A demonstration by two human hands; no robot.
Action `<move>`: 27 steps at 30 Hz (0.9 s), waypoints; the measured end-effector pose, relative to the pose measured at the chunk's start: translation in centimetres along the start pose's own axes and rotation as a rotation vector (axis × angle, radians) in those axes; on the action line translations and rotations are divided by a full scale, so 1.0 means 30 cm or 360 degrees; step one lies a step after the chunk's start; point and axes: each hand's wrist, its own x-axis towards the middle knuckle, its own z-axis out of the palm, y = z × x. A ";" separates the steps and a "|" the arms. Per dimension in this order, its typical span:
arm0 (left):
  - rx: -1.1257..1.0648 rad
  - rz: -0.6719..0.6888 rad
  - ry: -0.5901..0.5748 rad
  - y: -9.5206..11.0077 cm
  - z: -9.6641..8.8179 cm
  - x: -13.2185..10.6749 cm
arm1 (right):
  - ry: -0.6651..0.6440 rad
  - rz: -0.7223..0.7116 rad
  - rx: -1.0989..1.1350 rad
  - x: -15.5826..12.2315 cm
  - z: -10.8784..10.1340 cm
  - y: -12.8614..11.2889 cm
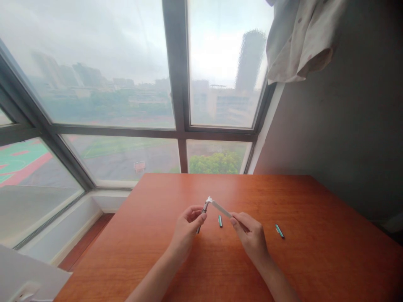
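Note:
My left hand point(187, 228) is closed around a slim dark and silver razor handle point(204, 207), held tilted above the table. My right hand point(250, 233) pinches a thin, flat, pale stick point(222, 208) that slants up to the left. At the top of the razor handle, its tip meets a small white tuft point(209, 199); I cannot tell whether the tuft is bristles or paper. Between my hands lies a green and black razor cartridge point(220, 221). A second such razor cartridge point(279, 231) rests to the right of my right hand.
Both hands are over a reddish-brown wooden table point(151, 251). Large framed windows point(181, 134) stand behind its far edge. A pale garment point(302, 46) hangs at upper right before a grey wall point(340, 126). At lower left is a white ledge point(28, 268).

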 end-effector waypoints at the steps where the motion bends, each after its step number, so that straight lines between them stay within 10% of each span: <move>1: -0.0001 -0.0003 -0.0007 0.002 0.000 -0.001 | 0.0004 0.0003 -0.0008 0.000 0.000 0.000; 27: 0.0156 0.0044 -0.0006 0.025 -0.025 0.014 | 0.0020 0.0151 0.0021 0.008 -0.008 0.011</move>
